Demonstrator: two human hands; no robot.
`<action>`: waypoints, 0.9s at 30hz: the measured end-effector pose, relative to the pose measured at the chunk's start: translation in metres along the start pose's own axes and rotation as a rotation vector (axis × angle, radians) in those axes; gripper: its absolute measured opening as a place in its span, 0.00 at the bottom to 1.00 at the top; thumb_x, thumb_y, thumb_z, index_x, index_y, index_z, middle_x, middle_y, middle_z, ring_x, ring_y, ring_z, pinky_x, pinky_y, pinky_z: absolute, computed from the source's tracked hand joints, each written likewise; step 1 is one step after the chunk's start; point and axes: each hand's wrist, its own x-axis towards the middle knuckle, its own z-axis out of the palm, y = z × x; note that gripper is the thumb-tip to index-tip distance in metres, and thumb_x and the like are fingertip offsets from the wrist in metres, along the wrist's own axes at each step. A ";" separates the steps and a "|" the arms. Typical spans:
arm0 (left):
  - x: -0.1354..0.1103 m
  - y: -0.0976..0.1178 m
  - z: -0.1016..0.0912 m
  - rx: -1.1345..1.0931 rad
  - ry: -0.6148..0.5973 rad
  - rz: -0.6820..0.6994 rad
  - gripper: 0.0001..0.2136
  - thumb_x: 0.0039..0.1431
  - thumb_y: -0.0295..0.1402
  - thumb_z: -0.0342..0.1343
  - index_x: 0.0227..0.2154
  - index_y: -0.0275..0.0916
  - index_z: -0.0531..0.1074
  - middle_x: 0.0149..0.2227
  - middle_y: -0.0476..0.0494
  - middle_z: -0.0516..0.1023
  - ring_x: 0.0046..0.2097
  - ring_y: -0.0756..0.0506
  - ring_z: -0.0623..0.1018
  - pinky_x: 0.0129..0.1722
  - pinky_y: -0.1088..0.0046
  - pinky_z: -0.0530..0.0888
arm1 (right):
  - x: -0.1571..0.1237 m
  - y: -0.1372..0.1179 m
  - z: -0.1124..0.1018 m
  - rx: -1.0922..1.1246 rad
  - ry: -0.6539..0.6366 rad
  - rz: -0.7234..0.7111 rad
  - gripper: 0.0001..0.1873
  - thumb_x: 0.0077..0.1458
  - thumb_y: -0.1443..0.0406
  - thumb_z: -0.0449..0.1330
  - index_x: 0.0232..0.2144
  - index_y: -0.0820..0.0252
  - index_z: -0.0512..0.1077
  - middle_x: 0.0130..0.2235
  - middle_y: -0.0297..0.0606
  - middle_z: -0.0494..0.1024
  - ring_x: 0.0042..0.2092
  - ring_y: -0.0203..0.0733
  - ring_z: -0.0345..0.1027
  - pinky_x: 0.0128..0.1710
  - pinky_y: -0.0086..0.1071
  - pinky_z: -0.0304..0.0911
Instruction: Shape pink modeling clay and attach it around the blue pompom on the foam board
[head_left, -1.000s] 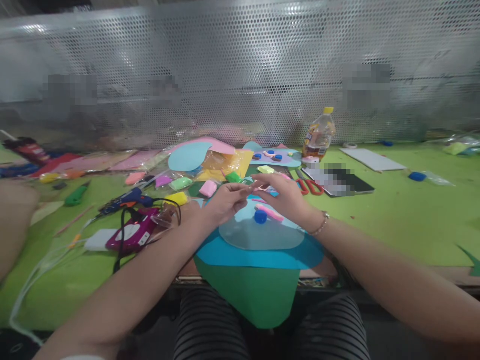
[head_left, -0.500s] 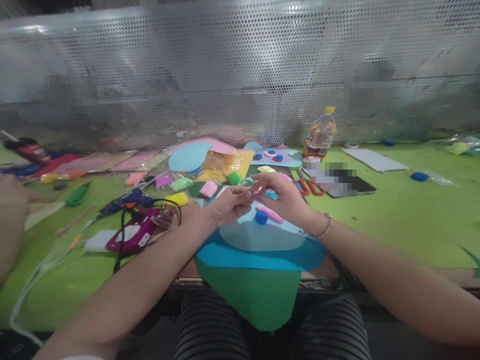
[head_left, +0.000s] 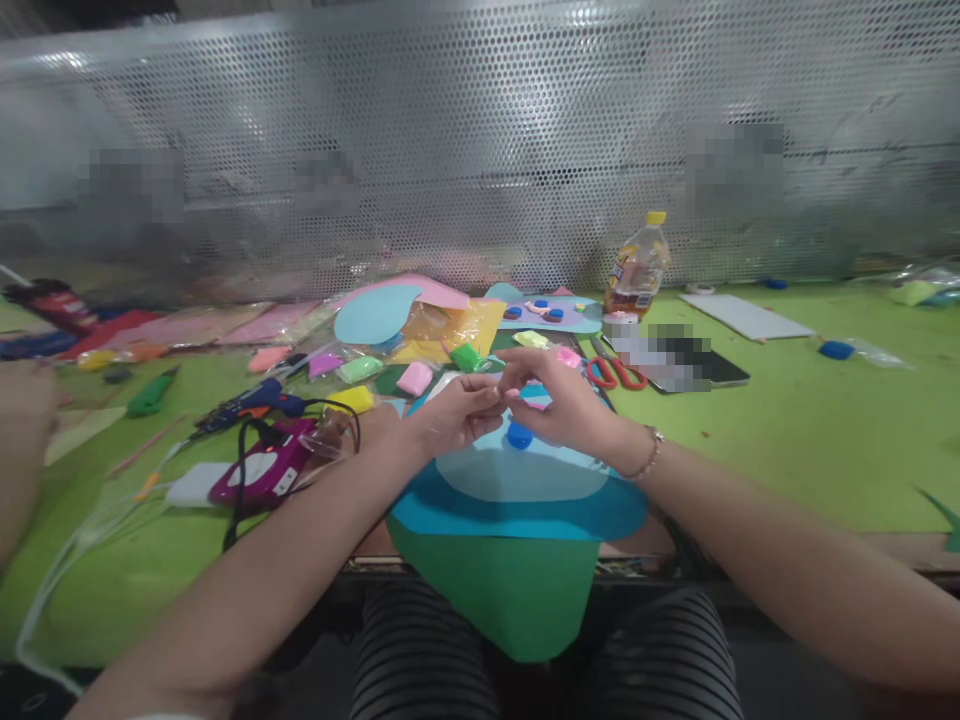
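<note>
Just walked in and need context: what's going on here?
A person sits at a green table, the right hand pinching what looks like a small pink piece. The left hand has its fingertips right beside it; whether its grip holds the piece too can't be told. Below the hands, a blue lump sits on pale blue paper. A glue gun lies to the left, red-handled scissors to the right.

Along my desk's [head_left: 787,450] far edge I see a perforated metal screen [head_left: 480,150], with a yellow-capped bottle [head_left: 636,270] before it. Toward the far right corner lies a white board [head_left: 746,317]; nearer me, a dark tablet [head_left: 722,369] beside red-handled scissors [head_left: 616,373]. By the far left corner is a cup [head_left: 51,303]. Toward the left edge I have a glue gun [head_left: 276,398], a purple power strip [head_left: 262,468] and a white cable [head_left: 46,582].
</note>
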 end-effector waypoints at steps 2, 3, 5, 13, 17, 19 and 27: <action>0.000 0.000 0.001 -0.002 0.027 -0.005 0.17 0.29 0.38 0.71 0.21 0.33 0.73 0.19 0.53 0.65 0.22 0.58 0.64 0.22 0.85 0.62 | 0.000 -0.001 -0.001 -0.046 -0.007 -0.032 0.24 0.52 0.73 0.54 0.51 0.56 0.58 0.35 0.35 0.73 0.37 0.37 0.68 0.39 0.35 0.68; 0.000 0.000 0.002 -0.002 0.039 -0.005 0.17 0.28 0.37 0.72 0.22 0.33 0.74 0.19 0.53 0.65 0.22 0.58 0.64 0.22 0.84 0.62 | 0.001 -0.001 -0.001 -0.067 -0.009 -0.045 0.24 0.52 0.74 0.54 0.51 0.56 0.58 0.35 0.35 0.73 0.37 0.38 0.68 0.39 0.35 0.68; -0.001 0.000 0.004 0.002 0.059 -0.005 0.17 0.28 0.36 0.72 0.21 0.33 0.74 0.18 0.54 0.63 0.21 0.58 0.63 0.21 0.84 0.61 | 0.001 -0.001 -0.001 -0.109 -0.006 -0.068 0.24 0.51 0.74 0.54 0.51 0.57 0.58 0.35 0.35 0.74 0.38 0.39 0.68 0.39 0.36 0.68; 0.000 0.002 0.004 0.001 0.071 0.026 0.13 0.33 0.33 0.71 0.22 0.32 0.75 0.18 0.54 0.63 0.21 0.59 0.61 0.20 0.83 0.59 | 0.000 0.002 -0.005 -0.176 -0.051 -0.073 0.23 0.55 0.71 0.55 0.53 0.55 0.59 0.38 0.37 0.75 0.41 0.41 0.70 0.41 0.38 0.68; 0.001 0.002 0.002 0.001 0.082 0.066 0.13 0.35 0.33 0.70 0.20 0.31 0.74 0.16 0.57 0.56 0.19 0.60 0.57 0.19 0.84 0.57 | -0.001 0.003 -0.006 -0.189 -0.004 -0.045 0.21 0.58 0.68 0.55 0.53 0.54 0.59 0.38 0.36 0.77 0.40 0.41 0.71 0.41 0.38 0.68; 0.001 0.003 0.002 0.010 0.088 0.077 0.13 0.35 0.33 0.70 0.21 0.31 0.74 0.16 0.57 0.55 0.19 0.60 0.56 0.19 0.84 0.56 | 0.000 0.003 -0.005 -0.197 0.032 -0.030 0.20 0.58 0.68 0.54 0.53 0.54 0.60 0.38 0.36 0.78 0.40 0.40 0.72 0.40 0.37 0.68; 0.002 0.002 0.007 0.026 0.156 0.129 0.12 0.34 0.33 0.70 0.20 0.32 0.74 0.15 0.57 0.56 0.19 0.59 0.57 0.19 0.83 0.57 | 0.001 0.001 -0.005 -0.234 0.073 -0.016 0.18 0.57 0.68 0.56 0.50 0.56 0.62 0.38 0.36 0.79 0.41 0.40 0.73 0.40 0.36 0.69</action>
